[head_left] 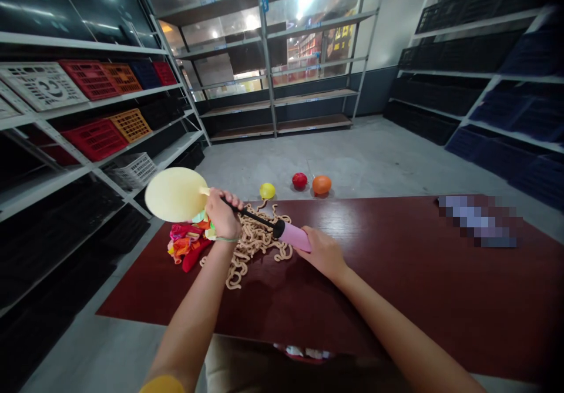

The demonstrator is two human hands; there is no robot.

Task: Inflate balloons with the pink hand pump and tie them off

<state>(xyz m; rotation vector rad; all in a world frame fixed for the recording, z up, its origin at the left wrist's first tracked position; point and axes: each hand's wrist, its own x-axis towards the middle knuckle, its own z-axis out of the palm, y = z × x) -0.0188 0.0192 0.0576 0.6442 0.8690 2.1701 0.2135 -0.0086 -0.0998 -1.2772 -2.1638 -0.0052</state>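
Note:
A pale yellow, partly inflated balloon (175,193) points out to the left from my left hand (224,214), whose fingers are closed around its neck and the near end of a black rod. That rod belongs to a hand balloon pump with a pink barrel (296,237). My right hand (324,253) grips the barrel's right end. The pump slants above the table, its rod partly drawn out. Below my left hand lie a pile of limp colourful balloons (187,247) and a heap of beige curled strands (253,234). The nozzle is hidden by my left fingers.
The dark red table (374,287) spans the front. Yellow (267,191), red (299,181) and orange (322,185) inflated balloons rest on the floor beyond its far edge. A blurred object (478,221) lies at the right. Shelves with plastic crates (92,80) line the sides.

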